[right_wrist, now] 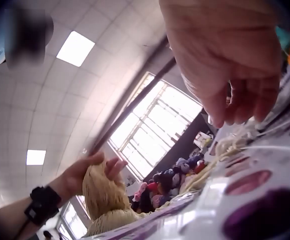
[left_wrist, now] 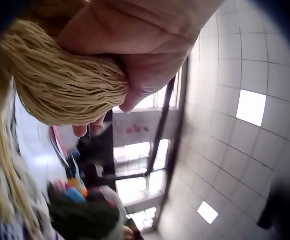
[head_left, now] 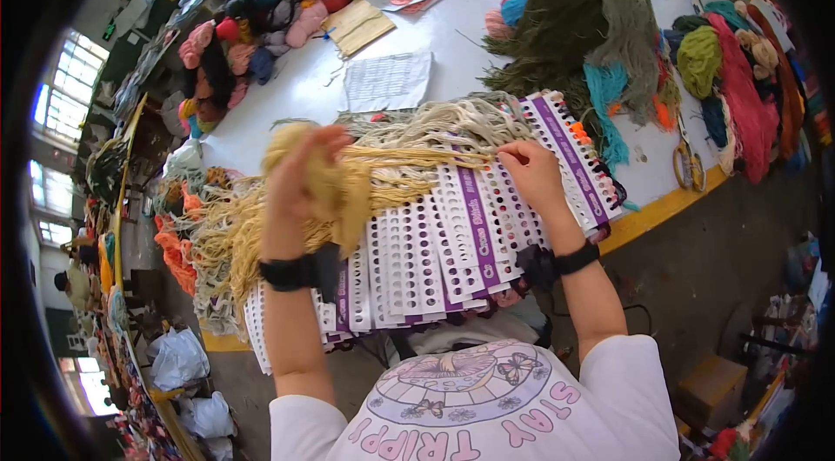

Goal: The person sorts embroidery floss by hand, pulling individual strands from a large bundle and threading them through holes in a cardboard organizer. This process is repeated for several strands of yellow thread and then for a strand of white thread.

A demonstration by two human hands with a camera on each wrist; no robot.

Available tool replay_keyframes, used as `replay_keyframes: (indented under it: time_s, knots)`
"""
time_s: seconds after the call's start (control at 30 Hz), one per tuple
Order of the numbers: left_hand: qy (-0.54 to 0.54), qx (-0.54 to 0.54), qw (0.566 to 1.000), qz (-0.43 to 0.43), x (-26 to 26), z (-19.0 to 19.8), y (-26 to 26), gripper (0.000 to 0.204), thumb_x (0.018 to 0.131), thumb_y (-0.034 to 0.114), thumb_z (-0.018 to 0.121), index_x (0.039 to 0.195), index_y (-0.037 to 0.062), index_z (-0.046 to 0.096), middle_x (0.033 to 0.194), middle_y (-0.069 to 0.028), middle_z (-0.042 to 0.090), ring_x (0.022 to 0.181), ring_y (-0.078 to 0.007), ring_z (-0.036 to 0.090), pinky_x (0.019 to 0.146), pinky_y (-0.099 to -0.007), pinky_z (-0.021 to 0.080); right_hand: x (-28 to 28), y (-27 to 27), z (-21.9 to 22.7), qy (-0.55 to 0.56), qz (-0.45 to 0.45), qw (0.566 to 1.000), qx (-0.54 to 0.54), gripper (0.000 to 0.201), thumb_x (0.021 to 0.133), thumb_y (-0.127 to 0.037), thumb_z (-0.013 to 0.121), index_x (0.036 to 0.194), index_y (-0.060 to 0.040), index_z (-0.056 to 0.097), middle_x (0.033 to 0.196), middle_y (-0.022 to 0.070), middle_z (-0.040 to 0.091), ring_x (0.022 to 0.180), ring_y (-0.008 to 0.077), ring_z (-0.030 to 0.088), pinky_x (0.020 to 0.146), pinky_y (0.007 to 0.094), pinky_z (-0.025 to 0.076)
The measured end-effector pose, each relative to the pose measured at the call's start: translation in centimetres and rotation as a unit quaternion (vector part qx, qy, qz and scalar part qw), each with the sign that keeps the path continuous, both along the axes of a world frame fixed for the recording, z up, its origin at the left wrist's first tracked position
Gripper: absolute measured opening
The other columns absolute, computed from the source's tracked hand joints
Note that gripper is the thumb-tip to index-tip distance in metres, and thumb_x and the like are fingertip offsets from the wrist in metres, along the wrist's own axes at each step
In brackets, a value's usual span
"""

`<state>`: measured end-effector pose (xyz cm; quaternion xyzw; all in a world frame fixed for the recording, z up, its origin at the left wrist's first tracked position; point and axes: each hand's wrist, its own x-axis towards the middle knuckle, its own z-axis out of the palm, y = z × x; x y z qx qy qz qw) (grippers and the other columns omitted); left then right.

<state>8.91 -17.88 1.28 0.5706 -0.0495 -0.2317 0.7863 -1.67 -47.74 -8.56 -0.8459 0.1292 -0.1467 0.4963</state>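
A looped hank of pale yellow thread [left_wrist: 70, 85] hangs from my left hand [head_left: 300, 178], whose thumb and fingers grip it over the left part of the cards. From there yellow strands [head_left: 417, 155] stretch right across a row of white punched thread cards [head_left: 409, 243] with purple printed bands. My right hand [head_left: 532, 176] is over the right end of these cards, fingers bent downward in the right wrist view and fingertips close to the strand ends. I cannot tell whether it pinches a strand. More yellow thread [head_left: 230, 235] is heaped at the left.
A printed sheet [head_left: 387, 81] lies on the white table beyond the cards. Large dark green hanks [head_left: 557, 35] are piled at the back right, with scissors [head_left: 689, 167] at the right edge. Coloured yarn balls [head_left: 278, 9] crowd the far left.
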Motion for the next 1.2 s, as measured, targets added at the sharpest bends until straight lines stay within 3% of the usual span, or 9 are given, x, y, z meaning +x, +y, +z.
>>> replay_keyframes:
  time_s: [0.1, 0.23, 0.3, 0.67, 0.87, 0.97, 1.07, 1.17, 1.2]
  knots:
    - [-0.005, -0.020, 0.992, -0.125, -4.3, 1.4, -6.1, 0.043, 0.090, 0.031, 0.040, 0.117, -0.0033, 0.044, 0.118, -0.0152, 0.049, 0.097, -0.0182, 0.051, 0.081, -0.0283, 0.044, -1.6, 3.8, 5.2, -0.068, 0.059, 0.972, 0.218, 0.015, 0.075, -0.011, 0.063, 0.087, -0.0016, 0.064, 0.076, 0.0035, 0.060, 0.067, 0.0101, 0.056, 0.058, 0.0222, 0.044]
    - [0.036, -0.068, 0.984, -0.161, -7.1, 1.6, -9.9, 0.041, 0.089, 0.032, 0.045, 0.114, -0.0007, 0.049, 0.107, -0.0104, 0.055, 0.088, -0.0119, 0.053, 0.072, -0.0247, 0.046, -2.8, 6.9, 7.7, -0.088, 0.095, 0.925, 0.356, 0.015, 0.076, -0.011, 0.064, 0.086, 0.0007, 0.064, 0.077, 0.0016, 0.060, 0.065, 0.0071, 0.054, 0.056, 0.0202, 0.043]
    - [0.060, -0.057, 0.974, -0.211, -7.6, 1.3, -9.9, 0.042, 0.089, 0.033, 0.044, 0.115, 0.0002, 0.049, 0.106, -0.0086, 0.055, 0.089, -0.0118, 0.053, 0.072, -0.0245, 0.045, -3.2, 7.3, 7.8, -0.076, 0.091, 0.920, 0.373, 0.015, 0.077, -0.012, 0.063, 0.086, 0.0004, 0.064, 0.076, 0.0013, 0.061, 0.062, 0.0061, 0.054, 0.053, 0.0188, 0.043]
    - [0.086, -0.085, 0.974, -0.189, -7.9, 2.3, -8.0, 0.037, 0.090, 0.031, 0.042, 0.110, 0.0014, 0.052, 0.102, -0.0071, 0.056, 0.088, -0.0132, 0.054, 0.072, -0.0271, 0.047, -3.8, 7.2, 7.7, -0.113, 0.066, 0.854, 0.503, 0.016, 0.080, -0.019, 0.061, 0.086, -0.0039, 0.064, 0.069, -0.0009, 0.058, 0.051, 0.0028, 0.046, 0.043, 0.0149, 0.040]
    - [0.092, -0.086, 0.972, -0.199, -7.7, 1.5, -8.4, 0.037, 0.090, 0.031, 0.043, 0.109, 0.0010, 0.053, 0.100, -0.0069, 0.056, 0.085, -0.0133, 0.056, 0.070, -0.0264, 0.048, -4.2, 7.7, 8.1, -0.039, 0.067, 0.930, 0.360, 0.017, 0.082, -0.019, 0.058, 0.086, -0.0030, 0.062, 0.065, -0.0025, 0.055, 0.052, 0.0022, 0.045, 0.044, 0.0154, 0.034]
    - [0.091, -0.077, 0.973, -0.195, -7.9, 1.4, -8.7, 0.040, 0.089, 0.030, 0.043, 0.111, -0.0029, 0.049, 0.102, -0.0107, 0.055, 0.088, -0.0167, 0.056, 0.073, -0.0295, 0.049, -3.9, 8.4, 7.8, -0.121, 0.077, 0.926, 0.348, 0.016, 0.082, -0.016, 0.059, 0.086, -0.0014, 0.064, 0.068, -0.0006, 0.057, 0.057, 0.0020, 0.049, 0.048, 0.0168, 0.040]
    - [0.082, -0.057, 0.975, -0.198, -7.6, 1.3, -8.1, 0.040, 0.089, 0.030, 0.044, 0.111, -0.0021, 0.050, 0.102, -0.0096, 0.055, 0.087, -0.0164, 0.056, 0.072, -0.0282, 0.049, -4.0, 8.4, 8.7, -0.126, 0.032, 0.905, 0.406, 0.014, 0.081, -0.014, 0.059, 0.086, -0.0013, 0.063, 0.071, -0.0005, 0.057, 0.062, 0.0027, 0.050, 0.050, 0.0175, 0.042]
    - [0.080, -0.089, 0.973, -0.196, -7.3, 0.6, -8.1, 0.038, 0.089, 0.030, 0.045, 0.111, -0.0008, 0.051, 0.103, -0.0090, 0.055, 0.089, -0.0166, 0.055, 0.073, -0.0275, 0.048, -3.9, 7.0, 8.4, -0.098, 0.069, 0.773, 0.623, 0.012, 0.080, -0.011, 0.060, 0.087, -0.0008, 0.062, 0.076, -0.0014, 0.058, 0.066, 0.0021, 0.050, 0.052, 0.0168, 0.041]
    - [0.080, -0.109, 0.972, -0.193, -7.3, 0.6, -8.2, 0.038, 0.089, 0.030, 0.045, 0.112, -0.0007, 0.051, 0.104, -0.0095, 0.054, 0.090, -0.0172, 0.055, 0.074, -0.0278, 0.048, -3.8, 6.9, 8.1, -0.084, 0.065, 0.780, 0.617, 0.012, 0.080, -0.010, 0.060, 0.087, -0.0009, 0.062, 0.076, -0.0018, 0.058, 0.065, 0.0021, 0.050, 0.052, 0.0168, 0.041]
